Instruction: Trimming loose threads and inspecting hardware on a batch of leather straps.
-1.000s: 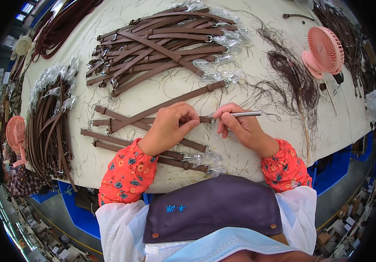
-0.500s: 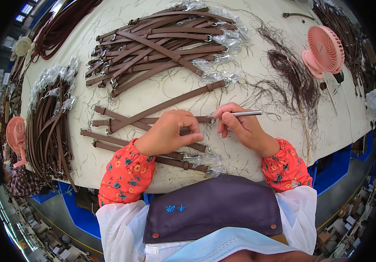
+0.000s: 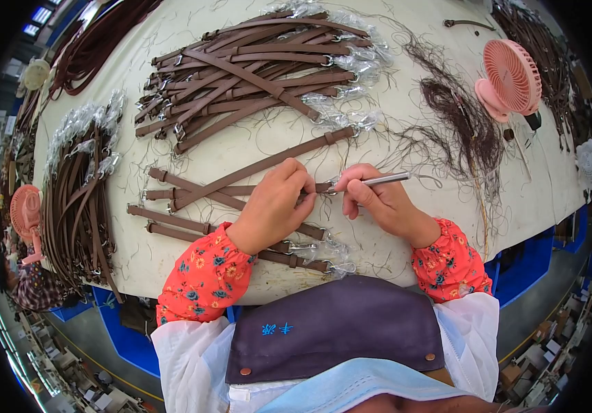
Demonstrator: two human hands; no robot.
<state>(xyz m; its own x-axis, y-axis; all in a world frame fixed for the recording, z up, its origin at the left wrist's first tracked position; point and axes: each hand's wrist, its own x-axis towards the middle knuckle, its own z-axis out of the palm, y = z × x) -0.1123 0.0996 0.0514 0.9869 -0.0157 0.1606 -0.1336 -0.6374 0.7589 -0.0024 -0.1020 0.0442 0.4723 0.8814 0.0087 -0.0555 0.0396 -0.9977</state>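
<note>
My right hand (image 3: 382, 206) is closed around a slim silver pen-shaped tool (image 3: 386, 179), whose rear end points right. Its working tip is hidden at my fingertips, beside the metal-fitted end of a brown strap (image 3: 323, 187). My left hand (image 3: 276, 208) lies across that same strap, thumb and fingers pinched together; what is between them is hidden. Another brown strap (image 3: 268, 162) crosses diagonally above, with clear plastic film on its far end. Below my left hand, more straps (image 3: 296, 261) with metal clasps lie side by side, their right ends partly wrapped in film.
A large heap of brown straps (image 3: 241, 76) lies ahead, and a bundle (image 3: 79, 199) hangs at the left table edge. Tangled dark thread (image 3: 457, 124) lies right, near a pink fan (image 3: 509, 76). Another pink fan (image 3: 25, 213) stands far left. Blue bins (image 3: 526, 268) sit below the table.
My left hand has moved up and slightly right onto the strap, its fingers now nearer the strap's end. The right hand stays nearly in place, the silver tool tilting slightly more.
</note>
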